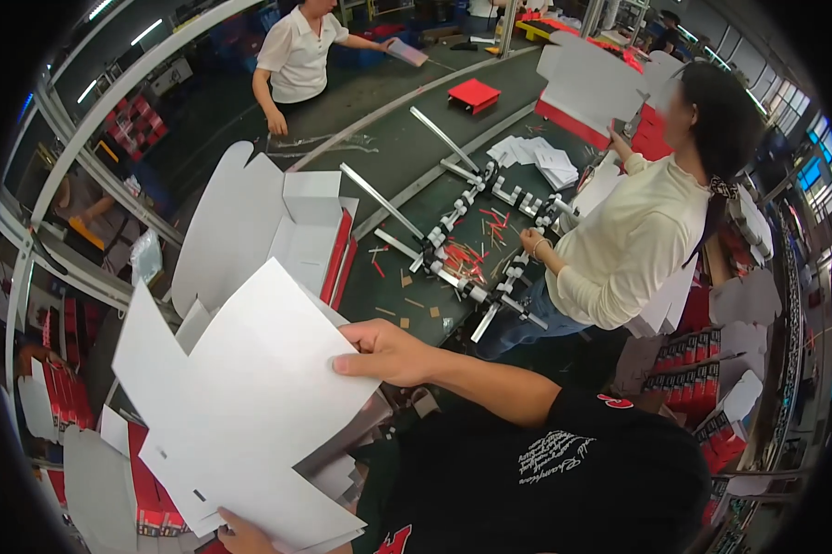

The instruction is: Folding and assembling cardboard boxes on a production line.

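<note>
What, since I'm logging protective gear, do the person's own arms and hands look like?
The right hand is ungloved, its forearm bare below a short black sleeve. The black shirt bears white script and red-and-white marks. The left hand, partly visible, looks ungloved.

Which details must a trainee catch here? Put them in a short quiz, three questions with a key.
1. Multiple choice: what does the right hand grip?
a) a plastic bag
b) a white cardboard blank
c) a metal bar
2. True or false: the left hand is clear of that blank.
3. Fill in: the open carton beyond the blank is white inside and ____ on its outer right side.

Key: 1 b; 2 false, it touches the blank; 3 red.
</note>
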`<state>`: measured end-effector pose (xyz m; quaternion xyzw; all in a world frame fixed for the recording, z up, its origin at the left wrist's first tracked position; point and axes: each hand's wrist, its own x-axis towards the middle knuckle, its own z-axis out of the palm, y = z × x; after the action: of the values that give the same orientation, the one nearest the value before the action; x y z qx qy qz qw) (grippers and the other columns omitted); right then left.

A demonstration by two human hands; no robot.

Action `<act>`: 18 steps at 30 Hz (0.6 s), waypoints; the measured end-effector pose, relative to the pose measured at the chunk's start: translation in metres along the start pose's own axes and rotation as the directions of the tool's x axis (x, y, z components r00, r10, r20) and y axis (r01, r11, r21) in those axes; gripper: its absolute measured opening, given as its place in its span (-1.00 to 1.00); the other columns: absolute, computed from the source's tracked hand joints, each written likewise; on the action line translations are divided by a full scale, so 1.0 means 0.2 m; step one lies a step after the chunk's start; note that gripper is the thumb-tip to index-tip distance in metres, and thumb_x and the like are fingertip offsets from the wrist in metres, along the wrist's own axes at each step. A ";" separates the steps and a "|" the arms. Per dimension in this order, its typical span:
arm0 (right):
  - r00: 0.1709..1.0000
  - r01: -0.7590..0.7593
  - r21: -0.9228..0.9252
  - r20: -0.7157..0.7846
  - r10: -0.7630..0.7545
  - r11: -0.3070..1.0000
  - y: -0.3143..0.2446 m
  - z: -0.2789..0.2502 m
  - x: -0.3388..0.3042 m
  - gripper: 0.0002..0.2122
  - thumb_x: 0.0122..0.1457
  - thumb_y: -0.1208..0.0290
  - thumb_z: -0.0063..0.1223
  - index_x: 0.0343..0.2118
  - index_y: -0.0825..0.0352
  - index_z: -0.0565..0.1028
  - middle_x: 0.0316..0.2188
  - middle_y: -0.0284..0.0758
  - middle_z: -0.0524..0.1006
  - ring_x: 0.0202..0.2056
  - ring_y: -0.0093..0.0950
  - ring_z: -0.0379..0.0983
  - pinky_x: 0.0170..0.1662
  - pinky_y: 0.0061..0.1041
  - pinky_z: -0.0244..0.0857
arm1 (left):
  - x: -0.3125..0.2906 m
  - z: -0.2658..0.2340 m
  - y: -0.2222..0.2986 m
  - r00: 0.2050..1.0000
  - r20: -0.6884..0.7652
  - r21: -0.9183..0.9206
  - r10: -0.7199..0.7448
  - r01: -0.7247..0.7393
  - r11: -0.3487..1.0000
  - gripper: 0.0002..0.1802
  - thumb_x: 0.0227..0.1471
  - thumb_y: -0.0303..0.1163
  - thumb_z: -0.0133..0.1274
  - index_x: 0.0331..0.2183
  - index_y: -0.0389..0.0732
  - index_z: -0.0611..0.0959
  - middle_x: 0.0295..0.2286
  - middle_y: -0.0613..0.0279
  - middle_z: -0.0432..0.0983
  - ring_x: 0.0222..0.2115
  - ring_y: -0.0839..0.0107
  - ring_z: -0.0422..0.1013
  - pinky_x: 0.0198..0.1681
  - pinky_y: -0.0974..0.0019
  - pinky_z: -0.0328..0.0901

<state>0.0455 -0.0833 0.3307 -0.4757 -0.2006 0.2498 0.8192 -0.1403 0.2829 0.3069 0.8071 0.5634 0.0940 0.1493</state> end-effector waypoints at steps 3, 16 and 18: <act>1.000 0.015 0.150 0.006 -0.016 0.989 -0.08 -0.07 -0.03 -0.65 0.16 0.34 -0.01 -0.04 0.41 0.34 -0.33 -0.32 0.50 -0.45 -0.58 0.48 -0.62 -0.59 0.39 | -0.11 -0.16 0.03 1.000 0.018 -0.074 -0.004 0.006 0.997 -0.42 0.09 0.09 -0.17 -0.06 -0.15 0.52 -0.13 -0.19 0.42 -0.12 0.03 0.37 -0.01 0.10 0.17; 0.844 -0.064 -0.159 -0.535 -0.031 0.985 0.16 -0.59 -0.21 -0.75 0.06 0.32 0.11 -0.32 0.44 0.51 -0.53 -0.40 0.49 -0.51 -0.64 0.38 -0.49 -0.66 0.23 | -0.45 -0.19 0.23 0.768 0.124 -0.438 0.629 -0.526 0.729 -0.35 0.04 -0.12 0.03 -0.07 -0.55 0.39 -0.11 -0.23 0.39 -0.14 0.04 0.37 -0.10 0.19 0.28; 0.770 -0.030 -0.055 -0.638 -0.012 0.998 0.19 -0.62 -0.25 -0.76 0.04 0.35 0.13 -0.34 0.46 0.50 -0.51 -0.39 0.49 -0.50 -0.62 0.37 -0.39 -0.63 0.25 | -0.46 -0.10 0.22 0.665 0.101 -0.813 0.740 -0.373 0.447 -0.48 0.08 -0.31 -0.06 -0.01 -0.46 0.30 -0.10 -0.11 0.35 -0.13 0.20 0.34 -0.06 0.23 0.23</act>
<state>0.0670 -0.1810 0.2353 -0.5583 0.0836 0.0713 0.8223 -0.1409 0.1853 0.3428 0.8141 0.1158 0.1700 0.5431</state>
